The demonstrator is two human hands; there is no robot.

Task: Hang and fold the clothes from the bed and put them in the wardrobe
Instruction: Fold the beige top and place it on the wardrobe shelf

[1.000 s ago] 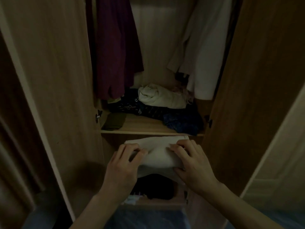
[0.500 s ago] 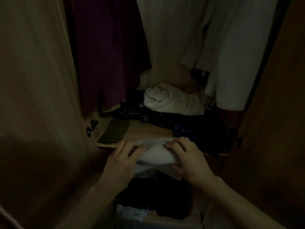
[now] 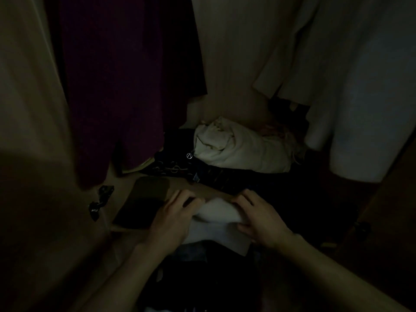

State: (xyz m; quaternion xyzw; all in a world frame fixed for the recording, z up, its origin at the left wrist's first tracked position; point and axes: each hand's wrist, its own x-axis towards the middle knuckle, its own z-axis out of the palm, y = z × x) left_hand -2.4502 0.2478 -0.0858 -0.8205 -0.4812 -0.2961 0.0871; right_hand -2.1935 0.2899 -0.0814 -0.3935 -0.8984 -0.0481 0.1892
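At the front edge of the wardrobe shelf (image 3: 209, 191), the head view is closer and darker than 1 s ago. The folded white garment (image 3: 217, 212) now reaches over that edge — left hand (image 3: 174, 218) and right hand (image 3: 262, 218) each clamped on 1 end. On the shelf behind it lie a dark flat item (image 3: 146, 199), dark clothes (image 3: 225, 174) and a cream bundle (image 3: 238, 152); above hang a maroon garment (image 3: 121, 86) and a pale coat (image 3: 360, 97).

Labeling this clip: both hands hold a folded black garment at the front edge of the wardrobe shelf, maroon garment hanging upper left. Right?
Not quite. The head view shows the folded garment is white, not black. The left hand and right hand do hold it at the shelf edge, with the maroon garment hanging upper left.
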